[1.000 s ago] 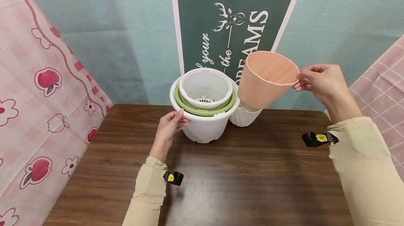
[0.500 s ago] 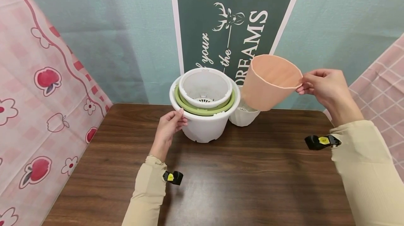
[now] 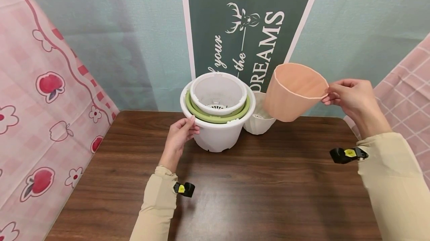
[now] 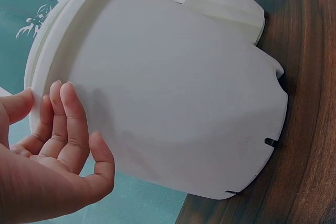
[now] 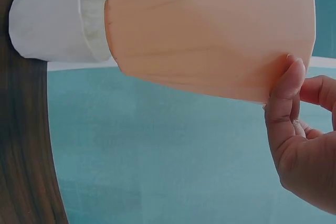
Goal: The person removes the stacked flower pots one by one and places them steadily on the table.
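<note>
A peach-coloured flowerpot (image 3: 289,101) hangs tilted in the air, its rim pinched between the thumb and fingers of my right hand (image 3: 351,99). In the right wrist view the thumb and fingers lie either side of the peach pot's (image 5: 210,35) edge. My left hand (image 3: 178,136) pinches the rim of a large white flowerpot (image 3: 215,138) on the table. Nested inside that pot are a green pot (image 3: 220,119) and a smaller white pot (image 3: 218,87) with a slotted bottom. A small white faceted pot (image 3: 258,124) stands to the right of the stack, partly hidden by the peach pot.
The dark wooden table (image 3: 268,196) ends at a blue-green cloth backdrop (image 3: 154,46) with white lettering. Pink patterned cloth (image 3: 37,121) hangs at the left, and pink checked cloth (image 3: 408,102) at the right.
My right hand has carried the peach pot right and slightly down, away from the small white pot, more of which now shows. My left hand has stayed on the large pot's rim.
</note>
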`<move>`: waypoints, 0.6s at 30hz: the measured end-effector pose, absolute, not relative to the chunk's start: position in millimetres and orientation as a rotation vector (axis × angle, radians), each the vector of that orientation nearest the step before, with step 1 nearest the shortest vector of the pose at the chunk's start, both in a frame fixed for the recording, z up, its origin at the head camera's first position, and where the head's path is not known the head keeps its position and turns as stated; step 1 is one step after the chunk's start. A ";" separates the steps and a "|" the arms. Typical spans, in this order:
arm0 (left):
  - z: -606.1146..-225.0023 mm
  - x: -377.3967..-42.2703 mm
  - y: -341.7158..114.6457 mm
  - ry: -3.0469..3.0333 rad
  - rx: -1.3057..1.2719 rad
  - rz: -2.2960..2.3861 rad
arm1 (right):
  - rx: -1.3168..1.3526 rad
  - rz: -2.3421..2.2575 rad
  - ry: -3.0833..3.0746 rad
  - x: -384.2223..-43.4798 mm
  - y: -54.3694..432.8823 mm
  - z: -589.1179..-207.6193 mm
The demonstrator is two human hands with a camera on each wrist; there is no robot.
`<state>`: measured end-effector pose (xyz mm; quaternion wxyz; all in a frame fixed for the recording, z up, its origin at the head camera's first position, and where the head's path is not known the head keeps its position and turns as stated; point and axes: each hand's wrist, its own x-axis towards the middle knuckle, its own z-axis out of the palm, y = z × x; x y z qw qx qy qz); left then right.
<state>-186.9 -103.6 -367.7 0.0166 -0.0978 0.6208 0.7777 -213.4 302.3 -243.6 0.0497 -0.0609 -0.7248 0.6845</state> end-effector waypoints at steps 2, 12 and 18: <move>-368.0 -186.9 -103.8 1.933 -0.301 2.418 | -0.200 2.081 -2.215 -212.0 306.0 -246.2; -368.5 -187.1 -103.6 1.949 -0.301 2.408 | -0.219 2.106 -2.202 -208.1 327.4 -259.7; -368.3 -186.9 -103.9 1.957 -0.307 2.401 | -0.219 2.132 -2.187 -206.1 339.3 -265.8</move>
